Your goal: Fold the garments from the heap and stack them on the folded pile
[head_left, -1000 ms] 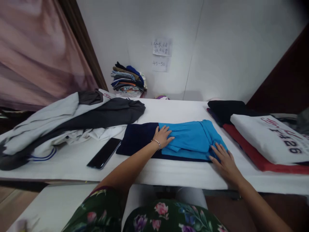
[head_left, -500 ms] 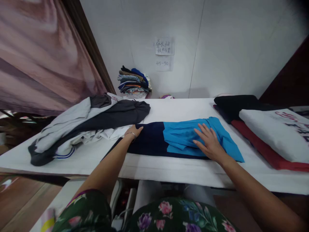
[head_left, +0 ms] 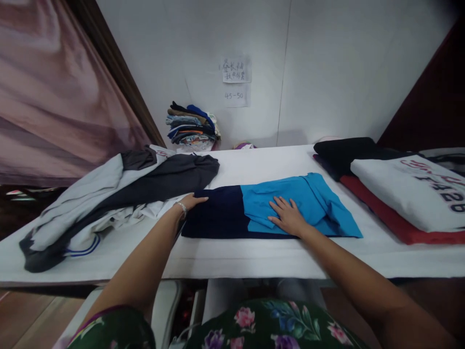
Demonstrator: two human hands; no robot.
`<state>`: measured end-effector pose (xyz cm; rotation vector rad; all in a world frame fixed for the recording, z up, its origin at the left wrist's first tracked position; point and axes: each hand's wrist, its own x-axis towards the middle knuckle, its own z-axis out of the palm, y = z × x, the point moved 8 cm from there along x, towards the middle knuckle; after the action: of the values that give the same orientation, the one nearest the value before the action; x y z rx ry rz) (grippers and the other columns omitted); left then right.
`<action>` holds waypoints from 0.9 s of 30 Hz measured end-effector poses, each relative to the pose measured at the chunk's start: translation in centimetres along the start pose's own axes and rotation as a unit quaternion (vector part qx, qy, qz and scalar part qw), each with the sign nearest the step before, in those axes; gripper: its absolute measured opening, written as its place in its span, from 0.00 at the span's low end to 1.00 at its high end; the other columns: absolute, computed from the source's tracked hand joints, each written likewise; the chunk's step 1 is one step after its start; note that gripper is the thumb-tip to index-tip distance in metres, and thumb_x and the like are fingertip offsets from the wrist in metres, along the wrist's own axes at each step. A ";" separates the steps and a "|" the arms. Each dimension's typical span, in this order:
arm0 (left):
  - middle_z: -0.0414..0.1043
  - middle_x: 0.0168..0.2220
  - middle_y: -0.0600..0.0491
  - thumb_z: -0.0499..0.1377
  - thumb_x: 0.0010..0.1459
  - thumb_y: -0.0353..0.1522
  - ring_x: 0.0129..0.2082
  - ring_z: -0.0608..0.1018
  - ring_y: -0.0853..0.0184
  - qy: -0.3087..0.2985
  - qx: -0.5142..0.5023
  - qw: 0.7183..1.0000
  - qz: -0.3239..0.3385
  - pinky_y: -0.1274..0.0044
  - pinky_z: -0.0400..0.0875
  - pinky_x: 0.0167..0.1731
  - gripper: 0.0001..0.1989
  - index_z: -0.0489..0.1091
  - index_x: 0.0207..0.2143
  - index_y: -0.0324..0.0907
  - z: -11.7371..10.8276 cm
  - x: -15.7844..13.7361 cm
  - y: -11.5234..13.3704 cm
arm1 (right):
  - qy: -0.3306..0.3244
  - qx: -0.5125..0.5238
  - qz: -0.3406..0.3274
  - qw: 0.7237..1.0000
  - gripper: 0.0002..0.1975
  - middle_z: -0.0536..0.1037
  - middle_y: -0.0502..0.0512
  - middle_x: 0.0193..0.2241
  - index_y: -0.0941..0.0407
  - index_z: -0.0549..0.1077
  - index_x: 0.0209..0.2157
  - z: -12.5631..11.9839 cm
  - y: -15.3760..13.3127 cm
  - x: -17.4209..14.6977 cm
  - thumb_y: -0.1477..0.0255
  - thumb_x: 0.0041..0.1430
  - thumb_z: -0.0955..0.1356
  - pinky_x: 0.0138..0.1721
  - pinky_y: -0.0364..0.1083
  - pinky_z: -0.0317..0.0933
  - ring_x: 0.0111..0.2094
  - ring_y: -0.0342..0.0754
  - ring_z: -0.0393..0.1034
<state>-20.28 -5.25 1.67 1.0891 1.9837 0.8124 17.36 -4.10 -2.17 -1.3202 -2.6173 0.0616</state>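
Observation:
A navy and bright blue garment [head_left: 218,213] lies folded into a long strip on the table in front of me, the blue part [head_left: 308,194] rumpled at the right end. At its left end, my left hand [head_left: 192,199] is closed on the navy edge, thumb on top and the other fingers mostly hidden. My right hand [head_left: 290,218] rests flat on the blue cloth, open with fingers spread.
Loose grey, dark and white garments [head_left: 119,194] are heaped on the left of the white table [head_left: 236,259]. Folded clothes, including a white printed top [head_left: 392,189] over a red one [head_left: 407,232], lie at right. A clothes stack [head_left: 192,127] stands at the back wall.
My right hand has moved left and come down flat on the blue cloth. The dark cloth that stuck out at the garment's lower left is drawn in, leaving a straighter left end.

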 end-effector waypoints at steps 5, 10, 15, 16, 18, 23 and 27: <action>0.79 0.35 0.49 0.75 0.27 0.34 0.38 0.80 0.57 0.009 -0.038 0.999 0.035 0.73 0.76 0.39 0.29 0.70 0.36 0.41 -0.8 0.0 0.3 | -0.026 0.035 0.011 0.999 0.34 0.52 0.61 0.66 0.53 0.56 0.64 -0.6 0.1 0.2 0.49 0.63 0.55 0.62 0.65 0.36 0.66 0.60 0.42; 0.78 0.39 0.47 0.74 0.28 0.33 0.40 0.80 0.57 0.012 -0.039 0.998 0.053 0.71 0.76 0.40 0.37 0.67 0.44 0.40 -1.2 0.4 1.0 | -0.023 0.100 0.031 0.994 0.36 0.49 0.59 0.67 0.51 0.54 0.65 -2.6 -0.4 1.0 0.47 0.61 0.54 0.62 0.65 0.35 0.67 0.58 0.39; 0.78 0.40 0.46 0.73 0.30 0.31 0.44 0.78 0.55 0.055 0.030 0.997 0.039 0.70 0.73 0.45 0.36 0.68 0.46 0.38 -1.3 -0.1 1.5 | -0.019 0.091 -0.029 0.995 0.35 0.47 0.59 0.67 0.50 0.54 0.65 -2.3 -2.6 1.5 0.47 0.61 0.55 0.62 0.65 0.35 0.67 0.59 0.37; 0.78 0.40 0.46 0.73 0.31 0.31 0.45 0.78 0.54 0.055 0.048 0.997 0.036 0.70 0.73 0.46 0.35 0.68 0.46 0.38 -1.2 -0.1 1.4 | -0.031 0.083 -0.041 0.995 0.35 0.47 0.60 0.67 0.50 0.55 0.64 -1.7 -3.0 1.4 0.47 0.61 0.55 0.62 0.65 0.35 0.67 0.60 0.38; 0.77 0.43 0.43 0.72 0.32 0.30 0.47 0.77 0.52 0.068 0.101 0.992 0.029 0.69 0.72 0.47 0.36 0.68 0.48 0.37 -1.2 0.2 1.1 | -0.040 0.068 -0.050 0.996 0.34 0.49 0.62 0.66 0.52 0.57 0.64 -0.7 -3.3 1.2 0.48 0.62 0.56 0.62 0.65 0.34 0.67 0.61 0.39; 0.66 0.56 0.35 0.68 0.43 0.33 0.57 0.69 0.50 0.120 0.274 0.951 0.073 0.65 0.64 0.55 0.40 0.59 0.59 0.33 -0.8 0.8 2.0 | -0.021 0.093 -0.049 0.994 0.34 0.50 0.62 0.66 0.52 0.59 0.63 -0.3 -3.0 1.1 0.49 0.61 0.59 0.62 0.65 0.34 0.67 0.60 0.39; 0.61 0.60 0.39 0.61 0.52 0.35 0.62 0.62 0.54 0.133 0.338 0.897 0.253 0.66 0.55 0.61 0.30 0.62 0.57 0.34 2.7 -2.0 5.6 | 0.034 0.212 -0.048 0.976 0.29 0.59 0.60 0.63 0.53 0.66 0.58 -2.0 -1.8 1.1 0.52 0.61 0.61 0.63 0.63 0.41 0.65 0.57 0.47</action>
<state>-14.96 -4.00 5.19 2.0540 2.3207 0.5351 15.77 -4.40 0.23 -1.0274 -2.4222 0.5196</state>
